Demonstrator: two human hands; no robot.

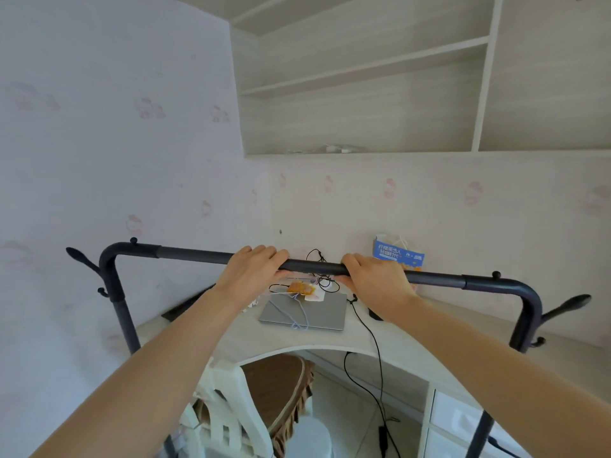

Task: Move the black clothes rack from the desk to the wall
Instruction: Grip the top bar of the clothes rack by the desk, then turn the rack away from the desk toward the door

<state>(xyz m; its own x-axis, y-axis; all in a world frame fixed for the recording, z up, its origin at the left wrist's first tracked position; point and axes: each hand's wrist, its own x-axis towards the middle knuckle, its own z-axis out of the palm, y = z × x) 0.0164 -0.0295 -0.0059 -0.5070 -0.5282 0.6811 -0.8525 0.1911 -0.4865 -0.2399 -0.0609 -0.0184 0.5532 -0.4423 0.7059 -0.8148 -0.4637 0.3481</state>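
Note:
The black clothes rack (191,253) stands in front of the curved white desk (334,340), its top bar running across the view at chest height. Side posts drop down at left and right, each with hooks. My left hand (251,267) is wrapped over the top bar left of its middle. My right hand (373,279) grips the same bar just right of the middle. Both arms reach forward, and the bar tilts slightly down to the right. The patterned wall (99,143) lies to the left.
On the desk lie a closed grey laptop (310,314), tangled black cables (363,328), an orange packet (299,288) and a blue carton (398,254). A white chair with a brown cushion (274,388) is tucked under the desk. Shelves (363,77) hang above; drawers (453,421) sit at the lower right.

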